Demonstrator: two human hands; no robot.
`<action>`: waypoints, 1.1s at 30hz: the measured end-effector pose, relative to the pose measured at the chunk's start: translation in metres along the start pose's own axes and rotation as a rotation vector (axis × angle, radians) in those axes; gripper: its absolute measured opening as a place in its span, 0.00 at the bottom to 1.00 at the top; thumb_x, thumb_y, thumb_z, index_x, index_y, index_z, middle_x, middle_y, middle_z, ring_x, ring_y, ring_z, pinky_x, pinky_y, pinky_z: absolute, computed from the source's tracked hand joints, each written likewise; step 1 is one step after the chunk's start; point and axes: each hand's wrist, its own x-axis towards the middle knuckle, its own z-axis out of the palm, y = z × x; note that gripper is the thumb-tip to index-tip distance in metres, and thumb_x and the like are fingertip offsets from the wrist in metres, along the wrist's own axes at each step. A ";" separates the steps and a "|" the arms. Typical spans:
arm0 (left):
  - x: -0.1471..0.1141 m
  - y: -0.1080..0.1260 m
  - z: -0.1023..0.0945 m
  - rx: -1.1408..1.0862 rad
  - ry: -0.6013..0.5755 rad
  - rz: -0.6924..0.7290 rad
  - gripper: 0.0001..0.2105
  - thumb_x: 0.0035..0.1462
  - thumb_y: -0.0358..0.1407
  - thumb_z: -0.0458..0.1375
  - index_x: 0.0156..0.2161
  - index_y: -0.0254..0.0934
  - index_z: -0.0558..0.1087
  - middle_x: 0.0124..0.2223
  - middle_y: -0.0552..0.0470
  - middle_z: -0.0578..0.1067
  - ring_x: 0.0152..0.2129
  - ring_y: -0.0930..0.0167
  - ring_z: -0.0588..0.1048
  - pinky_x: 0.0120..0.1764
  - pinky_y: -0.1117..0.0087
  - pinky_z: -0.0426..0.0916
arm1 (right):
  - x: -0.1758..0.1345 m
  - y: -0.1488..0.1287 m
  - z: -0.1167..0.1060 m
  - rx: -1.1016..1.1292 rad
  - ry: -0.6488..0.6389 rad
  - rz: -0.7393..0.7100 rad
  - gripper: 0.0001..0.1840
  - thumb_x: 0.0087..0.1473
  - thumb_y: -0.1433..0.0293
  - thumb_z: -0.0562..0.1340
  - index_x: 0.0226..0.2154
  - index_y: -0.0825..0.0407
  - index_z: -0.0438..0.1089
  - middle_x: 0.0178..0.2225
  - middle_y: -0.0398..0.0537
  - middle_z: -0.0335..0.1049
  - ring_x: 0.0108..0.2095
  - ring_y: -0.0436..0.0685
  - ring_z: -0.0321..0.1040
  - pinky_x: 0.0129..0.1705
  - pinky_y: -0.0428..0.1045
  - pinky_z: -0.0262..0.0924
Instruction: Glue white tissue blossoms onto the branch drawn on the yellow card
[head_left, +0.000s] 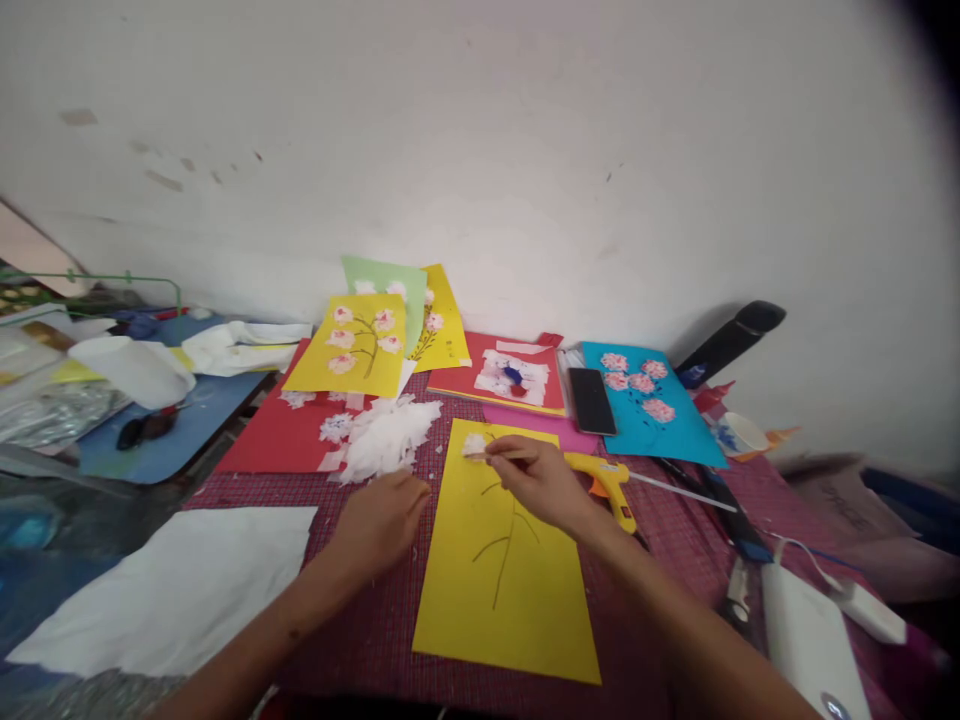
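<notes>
A yellow sheet of paper (pixel 517 590) lies on the table, with dark branch lines drawn on it. Near its top left corner sits a small white tissue flower (pixel 474 444). My right hand (pixel 538 482) pinches a thin light stick, its tip at that flower. My left hand (pixel 384 518) is closed beside the sheet's left edge, fingertips together; what they hold, if anything, is hidden. Just beyond it is a pile of torn white tissue pieces (pixel 390 435). A yellow glue gun (pixel 609 482) with a white glue stick lies right of the sheet.
Finished flower pictures on yellow (pixel 311 375) and blue paper (pixel 679 435) stand toward the wall. A black phone (pixel 592 402) leans near the red sheet (pixel 450 378). White cloth-like paper (pixel 187 590) covers the left front. A white power bank-like box (pixel 810 640) lies at right.
</notes>
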 end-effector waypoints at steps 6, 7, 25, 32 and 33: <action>0.008 -0.034 -0.013 0.135 0.148 -0.124 0.14 0.65 0.35 0.51 0.51 0.37 0.73 0.43 0.44 0.73 0.42 0.61 0.72 0.44 0.63 0.65 | 0.010 -0.007 0.055 0.091 -0.110 -0.032 0.11 0.59 0.67 0.58 0.39 0.50 0.76 0.29 0.43 0.75 0.24 0.50 0.67 0.26 0.45 0.60; 0.011 -0.033 -0.012 0.142 0.136 -0.109 0.14 0.64 0.35 0.52 0.52 0.37 0.73 0.43 0.44 0.73 0.41 0.61 0.72 0.44 0.63 0.65 | 0.012 -0.008 0.062 0.097 -0.123 -0.040 0.11 0.59 0.68 0.58 0.40 0.50 0.76 0.29 0.43 0.75 0.24 0.50 0.67 0.27 0.45 0.60; 0.011 -0.022 -0.021 -0.934 0.128 -0.371 0.09 0.53 0.41 0.60 0.31 0.37 0.73 0.27 0.56 0.74 0.24 0.72 0.71 0.29 0.72 0.64 | -0.037 -0.027 0.036 0.421 0.085 0.046 0.10 0.57 0.62 0.62 0.37 0.50 0.75 0.31 0.48 0.77 0.23 0.51 0.69 0.23 0.46 0.62; 0.018 0.002 -0.011 -1.249 0.064 -0.440 0.11 0.48 0.41 0.63 0.33 0.36 0.72 0.30 0.53 0.77 0.25 0.72 0.74 0.31 0.70 0.70 | -0.041 -0.024 0.040 0.355 0.053 0.019 0.09 0.59 0.64 0.61 0.38 0.49 0.75 0.31 0.48 0.76 0.24 0.52 0.69 0.27 0.48 0.65; 0.018 0.003 -0.009 -1.251 0.063 -0.435 0.11 0.49 0.41 0.63 0.34 0.36 0.73 0.30 0.53 0.77 0.25 0.72 0.74 0.32 0.70 0.70 | -0.042 -0.022 0.040 0.353 0.051 0.020 0.09 0.59 0.64 0.61 0.38 0.49 0.75 0.31 0.48 0.77 0.24 0.52 0.69 0.27 0.48 0.65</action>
